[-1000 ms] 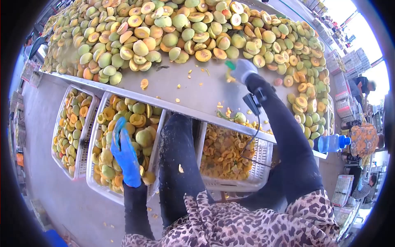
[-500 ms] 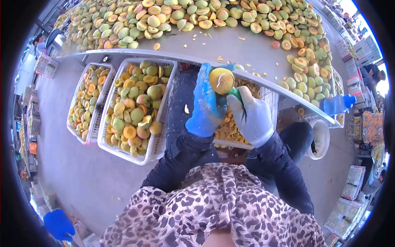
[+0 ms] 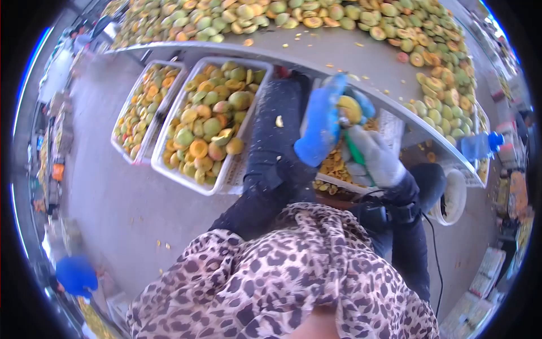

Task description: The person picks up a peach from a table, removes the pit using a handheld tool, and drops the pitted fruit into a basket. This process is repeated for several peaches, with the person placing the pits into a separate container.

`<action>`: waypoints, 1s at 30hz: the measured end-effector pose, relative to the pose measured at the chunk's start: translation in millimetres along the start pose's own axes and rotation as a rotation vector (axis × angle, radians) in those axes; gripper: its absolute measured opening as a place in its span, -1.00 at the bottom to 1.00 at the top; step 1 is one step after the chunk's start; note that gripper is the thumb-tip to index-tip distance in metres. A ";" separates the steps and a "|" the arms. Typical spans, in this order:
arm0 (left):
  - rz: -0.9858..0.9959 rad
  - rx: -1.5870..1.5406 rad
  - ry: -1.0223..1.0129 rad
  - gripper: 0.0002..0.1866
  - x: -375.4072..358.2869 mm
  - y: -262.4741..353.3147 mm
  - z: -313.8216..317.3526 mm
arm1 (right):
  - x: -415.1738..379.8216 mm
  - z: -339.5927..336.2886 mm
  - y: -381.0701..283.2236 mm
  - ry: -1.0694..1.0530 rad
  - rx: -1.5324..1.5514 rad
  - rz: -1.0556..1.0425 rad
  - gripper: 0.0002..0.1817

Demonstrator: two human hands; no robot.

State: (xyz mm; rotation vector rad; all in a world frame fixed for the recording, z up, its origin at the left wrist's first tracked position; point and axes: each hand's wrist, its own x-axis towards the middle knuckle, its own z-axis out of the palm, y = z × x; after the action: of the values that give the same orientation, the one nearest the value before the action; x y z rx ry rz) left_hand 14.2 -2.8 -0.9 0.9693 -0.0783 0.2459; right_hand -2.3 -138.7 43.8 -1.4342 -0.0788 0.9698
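My left hand, in a blue glove, is closed around a yellow-green peach, holding it up in front of the table edge. My right hand, in a pale grey glove, grips a green-handled tool. Its small metal end meets the near side of the fruit; the exact shape of that end is blurred. Beneath both hands is a white crate with yellow peach scraps in it.
Many peach halves cover the far side of the metal table. Two white crates of peaches stand on the floor at left. A blue bottle is at the table's right edge, above a white bucket. A dark cable hangs at right.
The view has shifted, so the crates and hands sit differently in the picture. The peach has turned in my left hand, and the tool's green handle now shows more, pointing down.
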 end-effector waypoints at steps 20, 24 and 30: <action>-0.236 -0.122 0.148 -0.62 -3.2 -19.1 -42.9 | 66.6 -40.2 24.9 0.950 -1.595 -0.471 -0.70; 0.084 0.249 0.348 -0.66 -27.6 25.1 -82.5 | 75.8 -75.4 16.4 0.913 -1.571 -0.232 -0.69; -0.027 1.975 0.748 -0.48 -27.7 57.7 -298.2 | 120.4 -158.1 -52.2 0.996 -1.391 -0.235 -0.61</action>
State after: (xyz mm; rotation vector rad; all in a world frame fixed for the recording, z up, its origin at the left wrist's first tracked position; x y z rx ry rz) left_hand -39.7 269.2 -127.9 2.7333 1.0648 0.6691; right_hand 192.7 -183.0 -3.4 -2.9360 -0.1932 -0.2596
